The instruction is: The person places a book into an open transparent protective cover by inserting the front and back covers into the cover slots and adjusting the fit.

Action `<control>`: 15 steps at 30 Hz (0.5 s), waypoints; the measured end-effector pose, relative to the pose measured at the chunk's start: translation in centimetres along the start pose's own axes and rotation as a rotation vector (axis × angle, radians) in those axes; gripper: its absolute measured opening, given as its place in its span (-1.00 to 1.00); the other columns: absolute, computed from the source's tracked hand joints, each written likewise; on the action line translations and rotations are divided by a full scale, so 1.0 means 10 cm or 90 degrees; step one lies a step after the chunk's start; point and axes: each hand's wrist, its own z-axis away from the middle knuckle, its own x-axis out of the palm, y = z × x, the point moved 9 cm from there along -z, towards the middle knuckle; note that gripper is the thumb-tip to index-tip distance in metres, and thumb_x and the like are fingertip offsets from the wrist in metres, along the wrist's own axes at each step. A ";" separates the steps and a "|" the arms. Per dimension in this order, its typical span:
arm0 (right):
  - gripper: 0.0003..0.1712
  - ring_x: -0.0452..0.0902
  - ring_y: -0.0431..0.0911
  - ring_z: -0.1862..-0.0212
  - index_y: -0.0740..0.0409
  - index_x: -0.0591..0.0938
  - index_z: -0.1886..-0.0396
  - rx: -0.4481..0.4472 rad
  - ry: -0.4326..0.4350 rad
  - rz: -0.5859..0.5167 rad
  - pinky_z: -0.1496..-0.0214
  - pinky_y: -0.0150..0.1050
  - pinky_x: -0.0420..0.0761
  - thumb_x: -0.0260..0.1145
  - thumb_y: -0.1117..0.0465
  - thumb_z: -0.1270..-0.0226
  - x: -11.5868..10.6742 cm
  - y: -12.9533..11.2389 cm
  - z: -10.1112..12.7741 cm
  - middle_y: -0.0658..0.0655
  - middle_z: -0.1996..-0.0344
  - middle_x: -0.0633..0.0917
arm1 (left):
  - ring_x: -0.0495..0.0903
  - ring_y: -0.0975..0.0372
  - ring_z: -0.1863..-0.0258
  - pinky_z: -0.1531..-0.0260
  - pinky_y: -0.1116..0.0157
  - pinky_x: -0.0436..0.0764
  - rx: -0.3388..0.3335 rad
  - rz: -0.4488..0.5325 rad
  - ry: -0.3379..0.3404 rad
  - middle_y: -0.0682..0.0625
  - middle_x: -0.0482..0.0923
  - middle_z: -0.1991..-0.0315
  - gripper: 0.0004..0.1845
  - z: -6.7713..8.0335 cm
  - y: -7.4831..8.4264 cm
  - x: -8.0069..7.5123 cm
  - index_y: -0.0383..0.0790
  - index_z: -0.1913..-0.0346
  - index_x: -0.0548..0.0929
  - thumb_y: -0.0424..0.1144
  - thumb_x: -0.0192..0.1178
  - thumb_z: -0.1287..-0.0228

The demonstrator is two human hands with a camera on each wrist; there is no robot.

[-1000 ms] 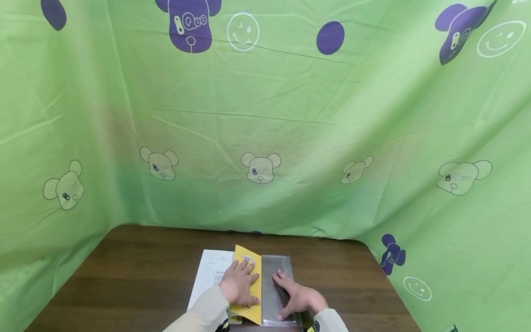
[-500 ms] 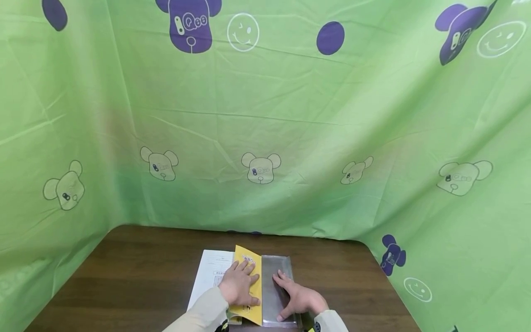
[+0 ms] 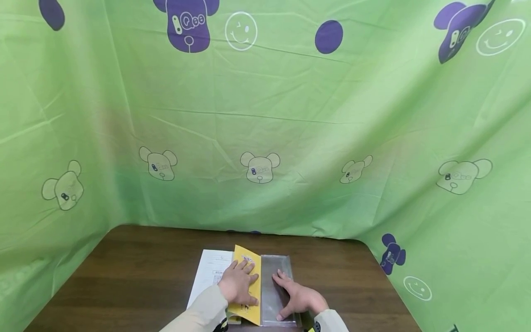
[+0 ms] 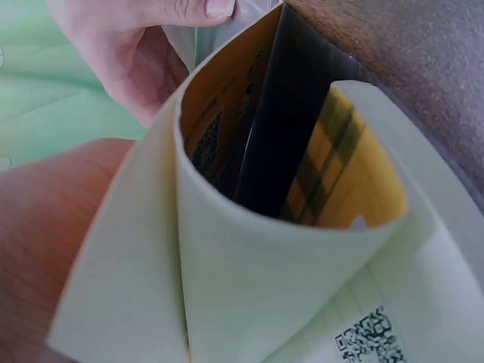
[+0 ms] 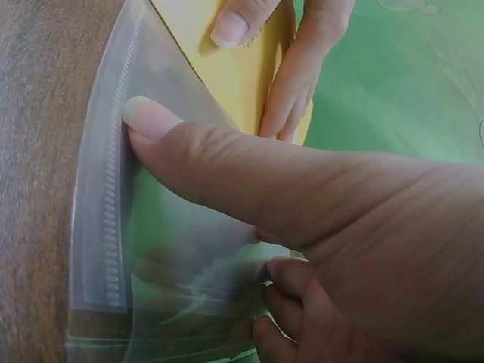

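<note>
A booklet lies spread on the table, with a white printed page (image 3: 209,269) on the left and a yellow cover (image 3: 250,312) standing at a slant beside it. My left hand (image 3: 236,282) rests on that yellow cover, fingers spread. To its right is a clear plastic book cover (image 3: 271,288), flat on the wood. My right hand (image 3: 302,297) presses on this plastic with thumb and fingers apart; its thumb (image 5: 204,155) lies near the ridged seam in the right wrist view. From the left wrist, the white sheet (image 4: 257,280) bulges into a loop, yellow inside, with dark material within.
Brown wooden table (image 3: 137,281) surrounds the booklet on all sides. Green printed cloth (image 3: 265,115) hangs behind and at both sides of it. A QR code (image 4: 370,336) shows on a page in the left wrist view.
</note>
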 end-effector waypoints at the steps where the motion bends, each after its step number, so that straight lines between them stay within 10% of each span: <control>1: 0.24 -0.02 0.36 -0.57 0.13 0.21 -0.60 0.003 0.000 -0.003 -0.52 0.19 0.25 0.66 -0.10 0.00 0.01 0.02 0.00 0.40 -0.59 0.08 | 0.21 0.10 -0.55 -0.53 0.06 0.20 0.003 0.003 0.003 0.07 0.34 -0.51 -0.24 0.00 0.00 0.00 0.14 -0.35 0.59 0.42 0.25 -0.13; 15: 0.20 -0.01 0.33 -0.58 0.18 0.24 -0.58 -0.039 0.025 -0.005 -0.54 -0.02 0.27 0.64 -0.07 -0.03 -0.02 0.00 0.05 0.41 -0.58 0.10 | 0.21 0.07 -0.55 -0.52 0.05 0.21 0.022 0.017 0.033 0.03 0.33 -0.52 -0.22 0.00 0.01 0.01 0.10 -0.35 0.59 0.42 0.25 -0.13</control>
